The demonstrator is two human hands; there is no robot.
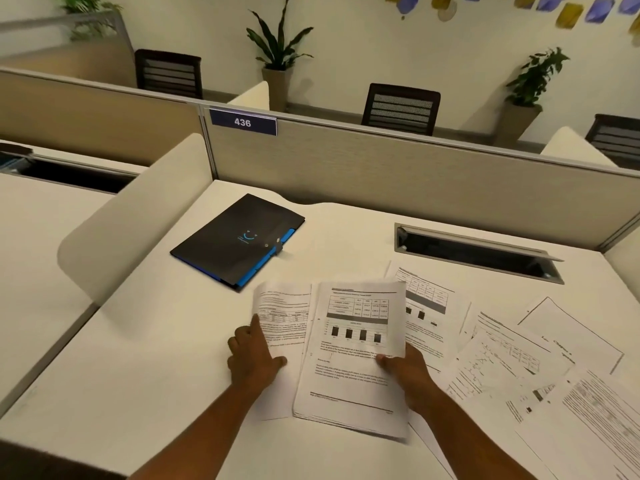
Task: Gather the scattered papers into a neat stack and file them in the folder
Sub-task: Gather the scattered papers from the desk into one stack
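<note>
In the lower middle of the frame the left hand (254, 355) is pressing on a white printed sheet with lines of text (282, 317); its forefinger is lying straight along the left edge of this sheet, the thumb is resting flat on the paper, and the other fingers are curling loosely at the edge, so the hand is relaxed and is grasping nothing. Just to the right of it, the right hand (408, 375) is pinching a white sheet with a table and a black bar chart (360, 320): the thumb is lying on top near the lower right corner and the other fingers are hiding under the paper. This sheet is lying over a thicker pile of white printed papers (346, 400), which is resting on the white office desk (145, 368) and is overlapping the sheet under the left hand.

More loose white printed sheets (519, 368) are spreading over the lower right of the frame, overlapping one another at different angles. The black flat plastic folder with blue edges and a small blue logo (239, 240) is lying closed in the middle of the frame, above and left of the hands, apart from the papers.

At the right middle an open metal cable slot (478, 254) is sitting in the desk. In the upper part a beige partition with a blue number plate reading 436 (243, 122) is standing behind the desk.
</note>
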